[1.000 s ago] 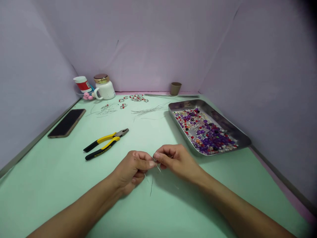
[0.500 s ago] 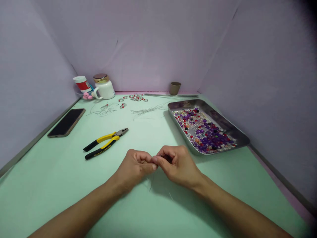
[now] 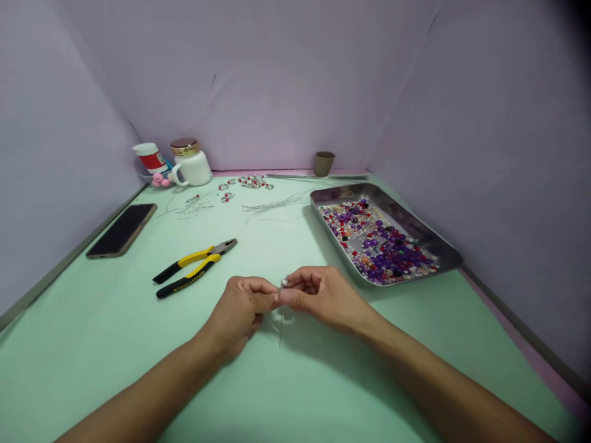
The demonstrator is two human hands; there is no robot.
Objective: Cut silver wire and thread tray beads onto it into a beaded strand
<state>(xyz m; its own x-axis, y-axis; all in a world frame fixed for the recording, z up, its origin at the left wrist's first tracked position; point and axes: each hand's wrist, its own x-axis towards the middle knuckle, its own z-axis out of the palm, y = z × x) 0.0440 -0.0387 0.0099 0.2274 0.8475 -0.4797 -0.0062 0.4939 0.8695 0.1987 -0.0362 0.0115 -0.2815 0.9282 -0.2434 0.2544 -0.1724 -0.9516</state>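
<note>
— So, at the centre?
— Small silvery bead (image 3: 284,282) on a thin wire (image 3: 280,326), pinched just above the green table (image 3: 115,344), near its front middle. Wire hanging down from the fingertips toward the tabletop.

— And the hands?
— Left hand (image 3: 240,307) curled nearly closed, thumb and forefinger gripping the wire below the bead. Right hand (image 3: 323,295) likewise curled, fingertips meeting the left hand's at the bead; whether gripping bead or wire, cannot tell.

— Around them?
— Yellow-handled pliers (image 3: 194,266) lying to the left, well apart. Steel tray (image 3: 397,212) of purple, red and white beads to the right. Black phone (image 3: 120,230) at far left. Loose wires (image 3: 272,204), a white lidded mug (image 3: 190,165) and a small brown cup (image 3: 324,163) along the back.
</note>
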